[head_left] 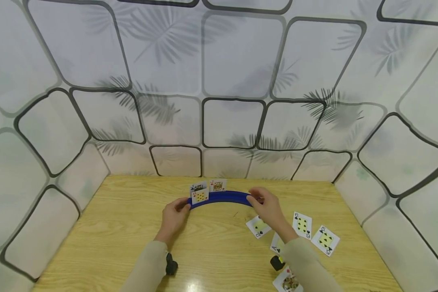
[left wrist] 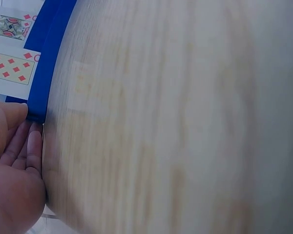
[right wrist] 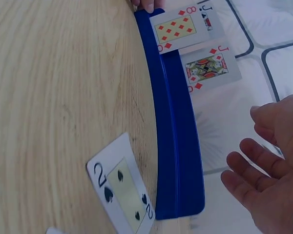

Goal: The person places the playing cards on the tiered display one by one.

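Note:
A curved blue card holder (head_left: 228, 196) lies toward the back of the table. Its left end is pinched by my left hand (head_left: 175, 215), thumb on top and fingers beneath, as the left wrist view shows. At the left part of the holder stand an eight of diamonds (right wrist: 176, 30), a black-suited jack (right wrist: 210, 20) behind it, and a jack of diamonds (right wrist: 210, 68). My right hand (head_left: 270, 207) is by the holder's right end; the right wrist view has it apart from the holder, fingers loosely bent and holding nothing. Below it lies a two of spades (right wrist: 122, 183).
On the right of the wooden table (head_left: 219, 247) lie a six of spades (head_left: 302, 225), another spade card (head_left: 325, 241), a partly hidden ace (head_left: 276, 244) and a red face card (head_left: 287, 282). Patterned walls (head_left: 233, 121) enclose the back and sides.

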Available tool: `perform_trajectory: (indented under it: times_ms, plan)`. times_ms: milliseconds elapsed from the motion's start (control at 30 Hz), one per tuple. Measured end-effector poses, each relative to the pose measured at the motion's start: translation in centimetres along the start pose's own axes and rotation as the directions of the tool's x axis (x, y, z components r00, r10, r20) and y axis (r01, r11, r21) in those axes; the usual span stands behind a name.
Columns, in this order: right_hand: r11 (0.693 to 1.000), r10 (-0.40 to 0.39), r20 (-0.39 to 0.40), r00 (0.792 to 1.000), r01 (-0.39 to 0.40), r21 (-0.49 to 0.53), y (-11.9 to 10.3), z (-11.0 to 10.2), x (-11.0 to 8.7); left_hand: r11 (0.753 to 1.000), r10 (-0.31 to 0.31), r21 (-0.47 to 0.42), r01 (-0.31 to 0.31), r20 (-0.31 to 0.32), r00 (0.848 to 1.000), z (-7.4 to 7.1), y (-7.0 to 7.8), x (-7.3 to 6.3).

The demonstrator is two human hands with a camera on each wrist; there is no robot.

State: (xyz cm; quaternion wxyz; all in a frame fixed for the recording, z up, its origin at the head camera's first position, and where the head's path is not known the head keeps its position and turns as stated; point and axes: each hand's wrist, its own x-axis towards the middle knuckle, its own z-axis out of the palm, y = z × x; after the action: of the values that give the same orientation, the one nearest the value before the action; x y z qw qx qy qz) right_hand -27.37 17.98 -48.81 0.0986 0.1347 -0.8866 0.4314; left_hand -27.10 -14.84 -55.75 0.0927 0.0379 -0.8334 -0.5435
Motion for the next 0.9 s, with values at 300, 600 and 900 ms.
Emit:
perform_trajectory:
  times_ms: [300,600,900]
  plan:
    - [0.995,0.084,0.002,0.996,-0.084,-0.056,0.9,-1.7,-2.1,1.000,-0.002,0.007,0.002,-0.004,1.000,0.0,0.1,-0.1]
    - [0.969,0.230,0.016,0.973,-0.227,-0.092,2.1,-2.3,-4.0,1.000,-0.002,0.007,0.002,0.002,1.000,0.1,0.2,-0.1]
    - [0.957,0.206,0.025,0.978,-0.196,-0.212,2.8,-2.1,-5.7,1.000,0.001,0.013,-0.001,-0.004,1.000,0.1,0.1,-0.1]
